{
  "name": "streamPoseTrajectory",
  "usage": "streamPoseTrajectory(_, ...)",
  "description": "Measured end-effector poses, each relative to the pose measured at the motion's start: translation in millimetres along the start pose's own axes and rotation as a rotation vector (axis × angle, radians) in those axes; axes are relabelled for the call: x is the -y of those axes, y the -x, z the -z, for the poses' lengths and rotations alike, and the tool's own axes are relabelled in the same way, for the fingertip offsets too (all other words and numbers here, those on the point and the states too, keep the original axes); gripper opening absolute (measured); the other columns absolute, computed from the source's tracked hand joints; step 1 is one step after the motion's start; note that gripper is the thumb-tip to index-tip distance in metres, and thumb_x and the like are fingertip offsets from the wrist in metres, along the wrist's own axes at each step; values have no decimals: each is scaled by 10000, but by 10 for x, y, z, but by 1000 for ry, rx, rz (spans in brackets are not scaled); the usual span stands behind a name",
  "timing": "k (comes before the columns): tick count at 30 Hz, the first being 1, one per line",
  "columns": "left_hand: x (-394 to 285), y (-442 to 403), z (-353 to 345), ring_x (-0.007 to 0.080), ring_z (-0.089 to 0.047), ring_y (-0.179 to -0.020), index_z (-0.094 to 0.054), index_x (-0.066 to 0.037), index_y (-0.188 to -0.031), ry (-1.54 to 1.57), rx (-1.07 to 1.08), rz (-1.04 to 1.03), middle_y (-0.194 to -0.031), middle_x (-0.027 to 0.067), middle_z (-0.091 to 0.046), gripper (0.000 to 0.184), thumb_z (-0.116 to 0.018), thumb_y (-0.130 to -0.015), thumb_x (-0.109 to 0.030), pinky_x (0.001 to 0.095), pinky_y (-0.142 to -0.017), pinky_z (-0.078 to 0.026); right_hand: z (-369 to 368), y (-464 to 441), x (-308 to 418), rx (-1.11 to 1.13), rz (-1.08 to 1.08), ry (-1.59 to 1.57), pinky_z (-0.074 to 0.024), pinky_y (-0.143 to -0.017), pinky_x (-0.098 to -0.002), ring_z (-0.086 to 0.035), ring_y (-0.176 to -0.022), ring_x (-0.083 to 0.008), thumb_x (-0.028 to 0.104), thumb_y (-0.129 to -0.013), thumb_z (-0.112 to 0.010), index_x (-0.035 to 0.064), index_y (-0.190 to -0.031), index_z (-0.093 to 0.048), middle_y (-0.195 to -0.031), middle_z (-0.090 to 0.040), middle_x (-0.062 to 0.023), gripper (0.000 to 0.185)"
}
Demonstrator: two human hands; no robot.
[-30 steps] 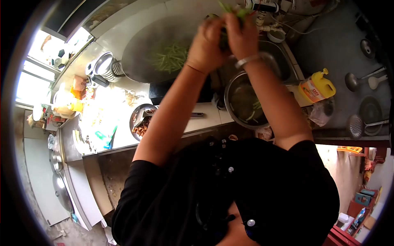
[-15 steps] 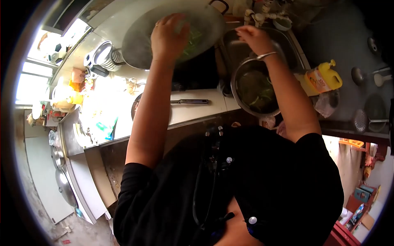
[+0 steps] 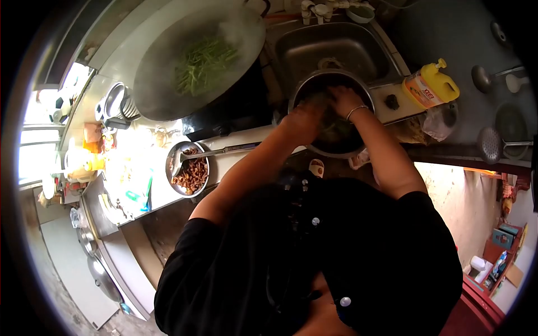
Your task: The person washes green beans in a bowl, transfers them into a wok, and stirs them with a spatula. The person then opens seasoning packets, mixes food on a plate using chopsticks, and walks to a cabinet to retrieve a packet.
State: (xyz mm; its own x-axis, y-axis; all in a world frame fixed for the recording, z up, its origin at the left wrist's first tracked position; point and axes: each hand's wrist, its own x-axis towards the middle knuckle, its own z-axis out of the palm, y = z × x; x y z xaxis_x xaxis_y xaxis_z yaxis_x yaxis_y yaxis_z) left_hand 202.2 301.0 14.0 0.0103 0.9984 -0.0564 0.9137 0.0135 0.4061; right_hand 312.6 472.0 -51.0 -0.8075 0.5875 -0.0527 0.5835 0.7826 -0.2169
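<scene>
Both my hands are down inside a metal basin [image 3: 361,147] at the front edge of the sink. My left hand [image 3: 304,120] reaches over the basin's left side, its fingers smeared by motion. Beside it my right hand [image 3: 344,102], with a bangle at the wrist, dips in from the back right; its fingertips are lost in the dark interior. Some blurred green vegetables [image 3: 335,130] show in the basin, but whether either hand grips any is unclear. In the large steaming wok [image 3: 157,84] at upper left lies a heap of cut green vegetables [image 3: 206,64].
A bowl of browned pieces [image 3: 193,175] with a ladle [image 3: 224,150] across it sits on the counter at left. Behind the basin is a steel sink [image 3: 330,42] with a tap [image 3: 319,10]. A yellow detergent bottle [image 3: 431,85] stands at right. Utensils hang on the right wall.
My left hand has come from above the wok into the basin, and my right hand has lowered from over the sink into it. The view has shifted, uncovering the wok's greens and the bowl.
</scene>
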Motion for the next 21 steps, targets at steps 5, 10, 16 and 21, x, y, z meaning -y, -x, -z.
streamPoseTrajectory(5,10,-363,-221,375,-350,-1242,-289,-114,-1350,-113,-2,150,-1388,221,-261,844,-725,-668,-353,417,-1002,-357,-165,-66,-113,427,166,-131,-400,-923,-405,-500,-1085,-322,287,-891,-400,59,-1212,-495,-1195,-517,-185,405)
streamPoseTrajectory(10,120,-543,-270,356,-382,-1221,-346,-105,-1325,-15,340,229,-1403,211,-258,924,-733,-589,-508,410,-971,-384,-643,127,-242,477,357,-238,-402,-919,-385,-524,-1072,-318,165,-895,-355,43,-1178,-514,-1213,-509,-190,347)
streamPoseTrajectory(16,105,-566,-380,322,-564,-1015,-537,-46,-1159,-3,704,265,-1142,188,-562,711,-756,-589,-411,374,-868,-458,-517,315,-2,716,492,-16,-431,-877,-365,-544,-1035,-326,114,-855,-384,18,-1113,-559,-1135,-556,-205,326)
streamPoseTrajectory(21,89,-521,-454,325,-581,-973,-570,-24,-1096,44,528,322,-1021,195,-609,548,-733,-623,-249,383,-845,-464,-23,481,524,528,-869,-1511,-445,-852,-340,-554,-1013,-278,299,-868,-464,40,-1155,-556,-1143,-577,-135,397)
